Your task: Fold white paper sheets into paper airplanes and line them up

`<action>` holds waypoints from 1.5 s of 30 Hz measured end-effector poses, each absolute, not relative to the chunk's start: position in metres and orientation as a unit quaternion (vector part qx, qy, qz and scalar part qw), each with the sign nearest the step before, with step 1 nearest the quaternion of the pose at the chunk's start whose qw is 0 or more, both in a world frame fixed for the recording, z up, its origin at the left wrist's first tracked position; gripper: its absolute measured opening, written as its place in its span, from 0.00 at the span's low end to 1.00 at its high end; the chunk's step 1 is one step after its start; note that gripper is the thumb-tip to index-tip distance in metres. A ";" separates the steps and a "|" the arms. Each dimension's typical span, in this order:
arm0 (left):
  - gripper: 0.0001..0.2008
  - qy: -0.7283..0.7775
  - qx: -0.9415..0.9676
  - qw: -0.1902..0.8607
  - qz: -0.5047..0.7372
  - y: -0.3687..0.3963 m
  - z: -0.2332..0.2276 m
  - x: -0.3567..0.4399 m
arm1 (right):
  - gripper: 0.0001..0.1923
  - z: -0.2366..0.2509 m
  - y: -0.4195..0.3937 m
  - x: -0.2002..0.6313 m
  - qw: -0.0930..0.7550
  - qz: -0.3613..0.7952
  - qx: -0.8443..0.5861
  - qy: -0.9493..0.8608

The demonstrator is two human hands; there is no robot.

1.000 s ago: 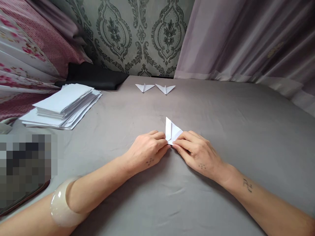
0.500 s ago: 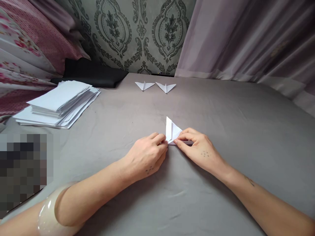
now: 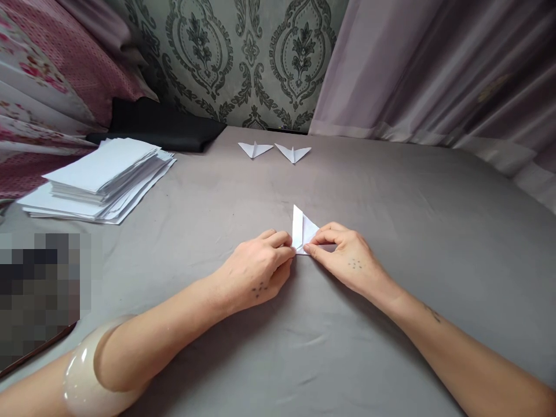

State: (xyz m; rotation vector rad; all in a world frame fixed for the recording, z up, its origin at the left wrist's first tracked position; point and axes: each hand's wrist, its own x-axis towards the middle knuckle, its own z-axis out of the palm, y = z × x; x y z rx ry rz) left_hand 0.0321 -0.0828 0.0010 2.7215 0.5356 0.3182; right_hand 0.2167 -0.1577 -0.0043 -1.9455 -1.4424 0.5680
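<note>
A small white folded paper piece (image 3: 302, 229) lies on the grey sheet in the middle of the view, its point toward the wall. My left hand (image 3: 256, 269) pinches its near left corner with fingers curled. My right hand (image 3: 345, 258) grips the near right side, thumb and forefinger on a fold. Both hands rest on the sheet and cover the paper's near edge.
Two finished white folded paper shapes (image 3: 255, 149) (image 3: 293, 153) lie side by side near the wall. A stack of white sheets (image 3: 99, 179) sits at the left, a black cloth (image 3: 165, 124) behind it. Curtains (image 3: 434, 69) hang at the right. A bangle (image 3: 82, 376) circles my left forearm.
My right hand has slid a little to the right along the paper's near edge and turned its wrist. The view has drifted slightly. The left hand keeps its pinch.
</note>
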 end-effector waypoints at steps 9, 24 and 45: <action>0.14 0.162 0.965 0.164 0.123 -0.081 -0.001 0.031 | 0.08 0.000 -0.155 0.218 0.287 0.225 -0.759 -0.540; 0.11 0.122 0.976 0.132 0.124 -0.082 0.001 0.030 | 0.09 -0.003 -0.152 0.223 0.292 0.232 -0.746 -0.552; 0.14 0.067 0.990 0.084 0.093 -0.079 0.002 0.033 | 0.09 -0.001 -0.153 0.221 0.282 0.217 -0.746 -0.563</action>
